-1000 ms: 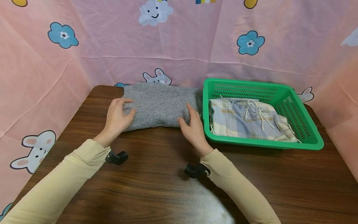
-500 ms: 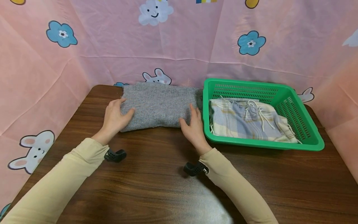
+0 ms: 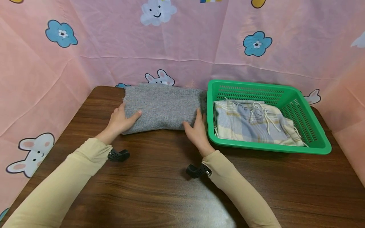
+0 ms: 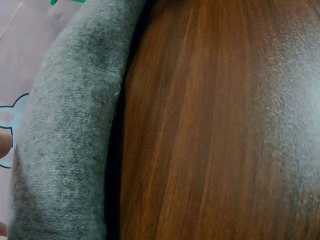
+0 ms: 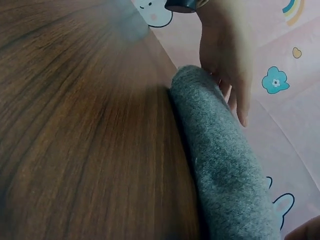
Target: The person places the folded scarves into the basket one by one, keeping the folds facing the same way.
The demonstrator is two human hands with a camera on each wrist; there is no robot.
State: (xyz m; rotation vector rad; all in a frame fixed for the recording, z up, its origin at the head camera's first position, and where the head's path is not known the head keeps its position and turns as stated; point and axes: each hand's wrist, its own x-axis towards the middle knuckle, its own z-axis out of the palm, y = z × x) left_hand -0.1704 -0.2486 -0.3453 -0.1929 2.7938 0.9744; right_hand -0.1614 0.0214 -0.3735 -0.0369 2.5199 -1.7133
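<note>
A folded grey knit garment [image 3: 163,106] lies flat at the back of the table, just left of the green basket. My left hand [image 3: 118,121] is at its left end, thumb on top and the other fingers along the side edge. The right wrist view shows this left hand [image 5: 227,47] with fingers extended at the end of the thick fold. At the front right corner is my right hand [image 3: 197,133], fingers reaching along the right side and thumb at the front fold. The fold's rounded front edge [image 4: 70,125] fills the left side of the left wrist view.
The green plastic basket [image 3: 256,146] stands close to the right hand, with a folded plaid cloth [image 3: 245,123] with white tassels inside. A pink printed curtain [image 3: 188,38] hangs right behind the brown wooden table [image 3: 159,177].
Both hands have come down from over the garment to its two ends. The left hand moved slightly leftward and lower, the right slightly to the right. The garment has barely moved.
</note>
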